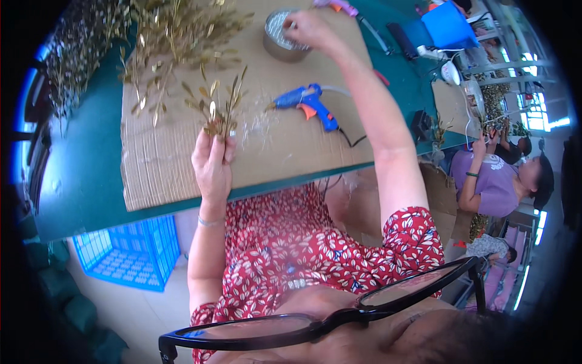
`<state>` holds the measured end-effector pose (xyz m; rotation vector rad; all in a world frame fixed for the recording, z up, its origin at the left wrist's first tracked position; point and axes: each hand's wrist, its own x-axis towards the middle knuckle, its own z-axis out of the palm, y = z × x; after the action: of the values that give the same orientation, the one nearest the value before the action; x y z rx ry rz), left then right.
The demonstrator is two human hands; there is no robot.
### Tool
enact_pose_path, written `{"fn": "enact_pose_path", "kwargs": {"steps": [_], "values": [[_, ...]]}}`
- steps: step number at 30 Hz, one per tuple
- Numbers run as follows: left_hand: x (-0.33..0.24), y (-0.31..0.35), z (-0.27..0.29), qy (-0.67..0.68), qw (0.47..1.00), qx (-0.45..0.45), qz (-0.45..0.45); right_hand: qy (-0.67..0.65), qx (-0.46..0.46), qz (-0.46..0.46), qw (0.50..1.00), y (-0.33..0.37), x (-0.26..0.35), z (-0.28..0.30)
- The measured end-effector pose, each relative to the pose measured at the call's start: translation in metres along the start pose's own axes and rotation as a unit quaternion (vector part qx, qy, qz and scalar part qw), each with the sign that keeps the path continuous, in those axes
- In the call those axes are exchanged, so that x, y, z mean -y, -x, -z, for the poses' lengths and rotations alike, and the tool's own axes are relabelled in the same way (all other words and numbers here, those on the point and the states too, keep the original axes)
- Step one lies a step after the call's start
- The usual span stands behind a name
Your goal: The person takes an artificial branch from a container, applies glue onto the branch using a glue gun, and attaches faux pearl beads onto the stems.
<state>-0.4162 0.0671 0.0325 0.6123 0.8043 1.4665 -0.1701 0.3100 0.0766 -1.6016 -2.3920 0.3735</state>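
Along the far left of the green counter (79, 182), dark leafy stems (79, 60) lie massed beside a heap of gold-leaved stems (182, 30), which overlaps a cardboard sheet (157, 176) presumably laid to protect the surface. Nearer, the left hand (213, 161) pinches a gold sprig (215, 106) at its base, leaves pointing far, a hold that probably spares the foliage. Plain cardboard to the left of this hand, reaching almost to the counter's near edge, affords room for turning. Right of the sprig, pale glue strands (260, 130) stray across the sheet. At the far side, the right hand (308, 30) dips bent fingers into a round tin (286, 54); whether they grip anything cannot be told. Nearer lies a blue glue gun (309, 103), nozzle leftward, apparently for convenient reach; its cord runs toward the right forearm, where space is tightest.
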Motion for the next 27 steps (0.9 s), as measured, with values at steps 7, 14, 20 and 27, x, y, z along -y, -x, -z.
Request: {"fn": "enact_pose_path", "kwargs": {"steps": [7,14,20,27], "values": [[0.006,-0.006,0.003,0.031,0.999,0.024,-0.013,0.034,-0.100,0.070,0.992,-0.011,-0.001,0.000],[0.002,0.005,0.002,-0.002,1.000,0.019,-0.011,-0.448,-0.066,-0.017,0.891,0.112,0.071,0.018],[0.003,0.011,0.002,-0.043,0.998,0.039,-0.003,-0.696,-0.015,-0.024,0.718,0.164,0.098,-0.006],[0.003,0.004,-0.001,-0.092,0.995,0.037,-0.009,-0.750,-0.007,-0.027,0.661,0.164,0.103,-0.022]]}}
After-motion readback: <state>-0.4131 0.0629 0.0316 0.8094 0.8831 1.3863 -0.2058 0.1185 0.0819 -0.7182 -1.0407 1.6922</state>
